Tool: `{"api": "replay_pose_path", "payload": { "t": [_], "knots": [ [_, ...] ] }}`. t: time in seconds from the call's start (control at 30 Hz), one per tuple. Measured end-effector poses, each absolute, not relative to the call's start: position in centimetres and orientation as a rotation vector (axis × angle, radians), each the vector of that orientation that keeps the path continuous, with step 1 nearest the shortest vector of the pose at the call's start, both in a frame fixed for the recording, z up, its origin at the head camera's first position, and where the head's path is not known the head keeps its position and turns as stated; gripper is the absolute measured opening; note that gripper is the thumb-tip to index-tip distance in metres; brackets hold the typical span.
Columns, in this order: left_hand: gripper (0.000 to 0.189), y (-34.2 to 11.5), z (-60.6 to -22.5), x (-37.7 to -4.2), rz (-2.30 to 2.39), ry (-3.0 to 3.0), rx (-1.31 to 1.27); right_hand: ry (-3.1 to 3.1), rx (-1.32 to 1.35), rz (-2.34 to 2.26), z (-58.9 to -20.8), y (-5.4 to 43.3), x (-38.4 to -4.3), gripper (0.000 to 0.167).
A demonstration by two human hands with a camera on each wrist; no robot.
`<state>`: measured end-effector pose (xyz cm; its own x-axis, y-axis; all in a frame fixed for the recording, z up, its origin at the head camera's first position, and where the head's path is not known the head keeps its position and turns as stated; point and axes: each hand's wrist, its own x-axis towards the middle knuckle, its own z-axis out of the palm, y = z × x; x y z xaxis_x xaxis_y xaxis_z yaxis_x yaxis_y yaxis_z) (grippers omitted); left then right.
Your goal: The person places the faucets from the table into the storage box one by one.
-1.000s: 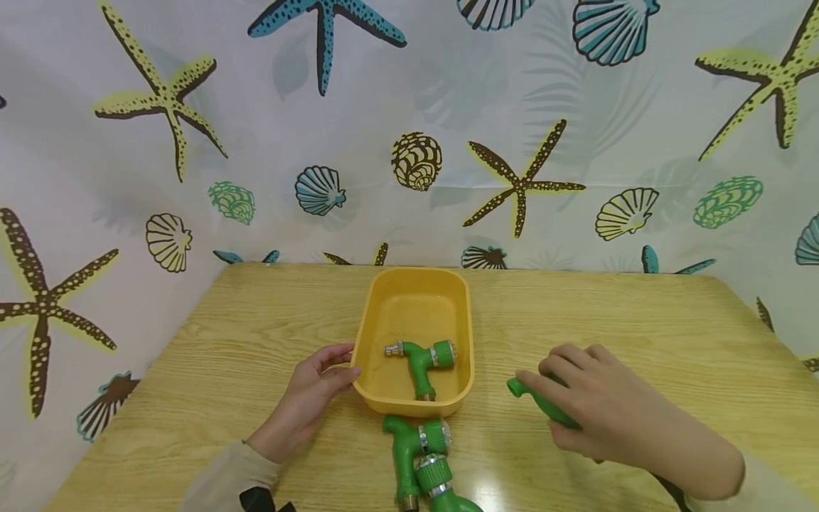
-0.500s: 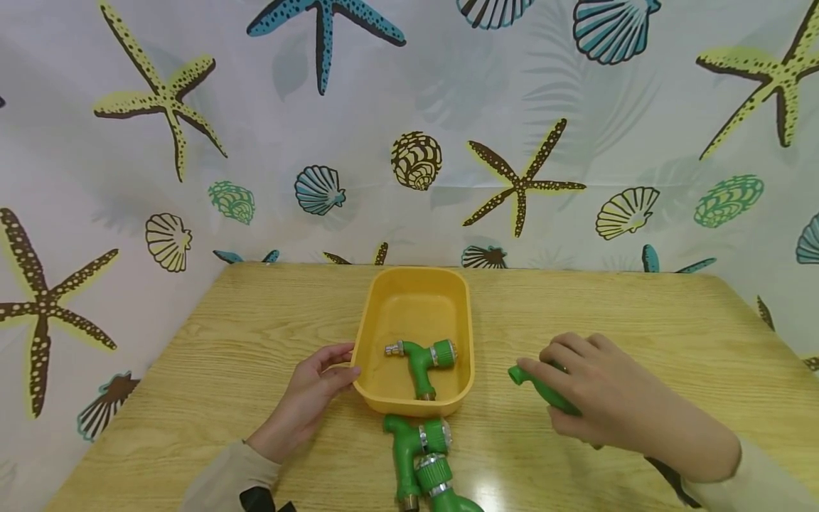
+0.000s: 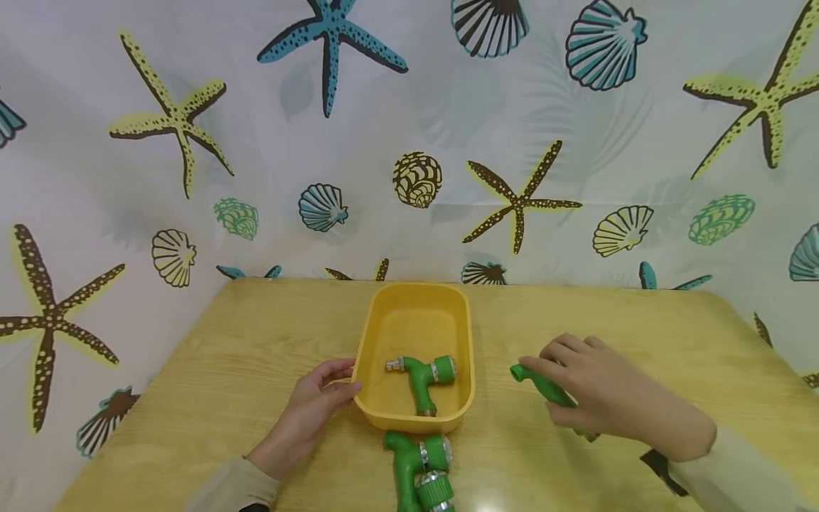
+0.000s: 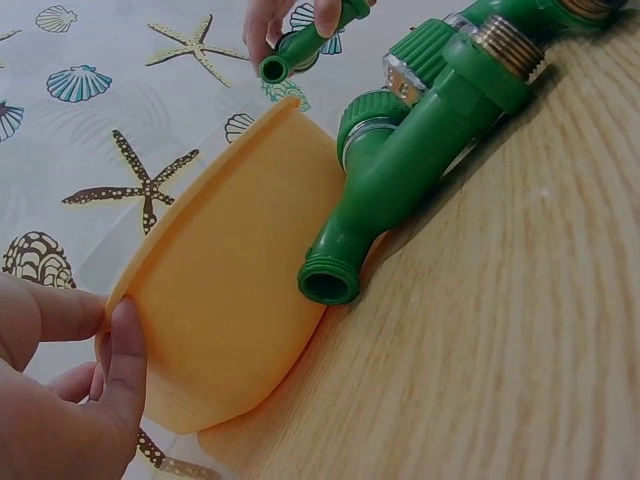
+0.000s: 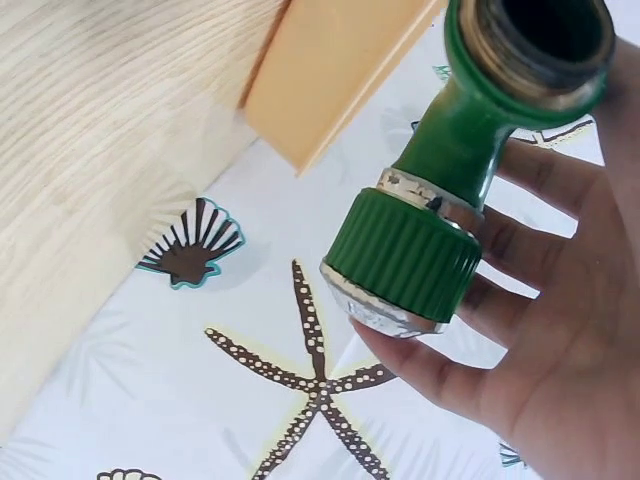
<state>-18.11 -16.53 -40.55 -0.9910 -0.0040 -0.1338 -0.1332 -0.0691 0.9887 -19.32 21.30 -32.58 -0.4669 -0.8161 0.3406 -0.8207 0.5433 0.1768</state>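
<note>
My left hand [image 3: 303, 416] pinches the left rim of a yellow plastic bin [image 3: 419, 323], thumb on the outer wall [image 4: 235, 300]. Inside the bin lies a green plastic tap [image 3: 420, 380] with a metal nozzle. My right hand [image 3: 598, 391] holds another green tap [image 3: 544, 387] above the table, right of the bin. In the right wrist view, fingers lie behind its ribbed green knob [image 5: 405, 250], and its threaded brass end [image 5: 540, 50] faces the camera. Two more taps, one green tap [image 3: 404, 469] and a second green tap [image 3: 436, 491], lie together at the bin's near end.
The wooden table [image 3: 275, 320] runs back to a white cloth [image 3: 358, 128] printed with starfish and shells. That cloth also hangs along the left and right sides.
The head view has tilted up, so the scene sits lower in frame. My right hand has lifted slightly with the tap. My left hand stays on the bin's rim.
</note>
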Motion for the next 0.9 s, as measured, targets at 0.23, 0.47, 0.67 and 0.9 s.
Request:
{"api": "replay_pose_path", "payload": {
  "t": [0.23, 0.47, 0.67, 0.9],
  "knots": [
    [0.043, -16.5, -40.9, -17.9, 2.242, 2.076, -0.152, -2.478, 1.367, -0.014, -33.0, 21.3, -20.4, 0.049],
    [0.043, -16.4, -40.8, -18.0, 2.267, 2.054, -0.128, -2.531, 1.355, -0.021, -32.8, 20.9, -21.4, 0.047],
    [0.043, -16.3, -40.8, -18.2, 2.266, 2.049, -0.121, -2.548, 1.355, -0.04, -33.0, 20.6, -22.3, 0.045],
    [0.045, -16.5, -40.9, -18.1, 2.227, 2.069, -0.166, -2.588, 1.355, -0.065, -33.4, 20.4, -23.1, 0.045]
  ]
}}
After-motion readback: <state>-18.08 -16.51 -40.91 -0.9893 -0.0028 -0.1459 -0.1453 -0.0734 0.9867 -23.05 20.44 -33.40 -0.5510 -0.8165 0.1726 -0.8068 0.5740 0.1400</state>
